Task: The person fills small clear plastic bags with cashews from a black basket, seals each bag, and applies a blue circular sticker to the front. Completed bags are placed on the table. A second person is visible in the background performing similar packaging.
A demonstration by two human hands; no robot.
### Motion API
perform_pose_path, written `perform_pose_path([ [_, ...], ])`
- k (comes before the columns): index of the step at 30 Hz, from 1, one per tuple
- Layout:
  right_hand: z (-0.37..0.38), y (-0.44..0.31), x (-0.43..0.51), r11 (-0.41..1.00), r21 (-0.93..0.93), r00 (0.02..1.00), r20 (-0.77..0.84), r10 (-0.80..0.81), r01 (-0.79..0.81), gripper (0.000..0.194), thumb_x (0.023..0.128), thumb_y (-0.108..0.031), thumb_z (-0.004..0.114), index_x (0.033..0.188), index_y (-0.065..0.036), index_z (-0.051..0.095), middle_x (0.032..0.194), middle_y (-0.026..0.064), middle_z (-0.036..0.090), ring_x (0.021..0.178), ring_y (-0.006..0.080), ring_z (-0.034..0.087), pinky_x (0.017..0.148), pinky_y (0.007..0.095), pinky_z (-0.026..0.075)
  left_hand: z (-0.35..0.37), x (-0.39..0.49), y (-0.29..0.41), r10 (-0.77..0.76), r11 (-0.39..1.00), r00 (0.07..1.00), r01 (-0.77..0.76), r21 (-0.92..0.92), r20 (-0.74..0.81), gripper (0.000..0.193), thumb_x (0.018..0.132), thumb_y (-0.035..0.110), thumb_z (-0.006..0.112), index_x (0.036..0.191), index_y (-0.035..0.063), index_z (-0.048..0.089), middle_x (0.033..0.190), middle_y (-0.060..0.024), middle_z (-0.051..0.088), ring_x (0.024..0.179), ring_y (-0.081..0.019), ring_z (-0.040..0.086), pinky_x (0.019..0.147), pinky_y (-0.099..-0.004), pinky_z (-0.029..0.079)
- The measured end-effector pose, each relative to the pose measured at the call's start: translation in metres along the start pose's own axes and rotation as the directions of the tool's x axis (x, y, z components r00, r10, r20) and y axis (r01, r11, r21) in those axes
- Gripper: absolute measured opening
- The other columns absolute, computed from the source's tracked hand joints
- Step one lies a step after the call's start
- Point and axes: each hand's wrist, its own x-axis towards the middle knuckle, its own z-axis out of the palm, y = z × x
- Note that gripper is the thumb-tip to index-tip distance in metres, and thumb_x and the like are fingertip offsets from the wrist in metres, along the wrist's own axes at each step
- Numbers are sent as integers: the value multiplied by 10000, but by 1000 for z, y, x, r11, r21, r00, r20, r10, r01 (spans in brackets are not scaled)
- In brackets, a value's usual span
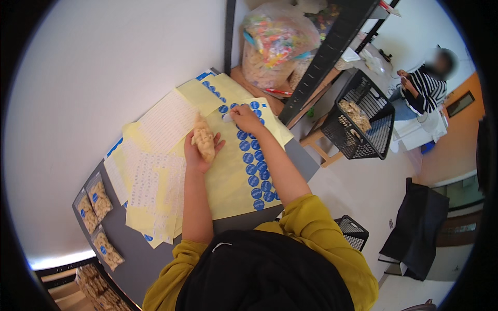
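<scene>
My left hand (199,154) holds a clear plastic bag of pale, curved snack pieces (204,140), tilted lengthwise across the palm. Over a yellow sheet of round blue stickers (251,170), my right hand (246,118) pinches a small whitish piece (227,117) between thumb and fingers; whether it is a peeled sticker I cannot tell. The blue stickers bear white writing and run in columns down the sheet's right side. Left of my left forearm lie overlapping yellow sheets with small printed labels (157,182). Three filled bags (100,198) with blue stickers rest at the table's left end.
The grey table (148,268) meets a white wall. A black metal shelf post (311,74) rises at its far right, beside large bags of wrapped sweets (280,35). A black plastic basket (360,116) with bagged snacks stands on a wooden stool (327,153). A person (424,85) sits beyond.
</scene>
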Motion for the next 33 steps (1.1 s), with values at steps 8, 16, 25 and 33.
perform_pose_path([
  [8, -5, 2, 7, 964, 258, 997, -17, 73, -66, 321, 829, -309, 489, 1005, -60, 588, 928, 148, 573, 839, 285, 578, 760, 356, 445, -2, 3, 1, -26, 1000, 997, 25, 17, 69, 396, 837, 389, 383, 1025, 61, 497, 841, -85, 568, 936, -293, 535, 881, -495, 419],
  [16, -49, -24, -67, 813, 531, 971, -140, -192, 237, 170, 863, -154, 516, 900, 5, 563, 763, 32, 576, 707, 98, 563, 628, 237, 447, 10, -5, 0, 5, 999, 1000, -5, 51, -7, 364, 845, 388, 366, 991, 87, 510, 815, -46, 553, 1013, -277, 497, 915, -506, 358],
  [25, -78, -6, -223, 652, 744, 956, -276, 100, 147, 126, 849, -50, 538, 938, 20, 593, 838, 68, 624, 779, 120, 592, 741, 234, 458, 20, -11, -7, 59, 935, 958, -152, 321, 282, 529, 845, 421, 380, 1244, 73, 381, 1121, -82, 497, 1035, -253, 506, 842, -474, 413],
  [33, -78, -18, -290, 694, 662, 843, -517, 149, 283, 136, 829, -25, 524, 902, 39, 620, 827, 84, 635, 783, 129, 598, 754, 247, 452, 63, -61, -26, -37, 926, 869, -156, 344, 493, 511, 875, 384, 364, 1272, 62, 360, 1199, -123, 479, 1074, -259, 494, 861, -425, 443],
])
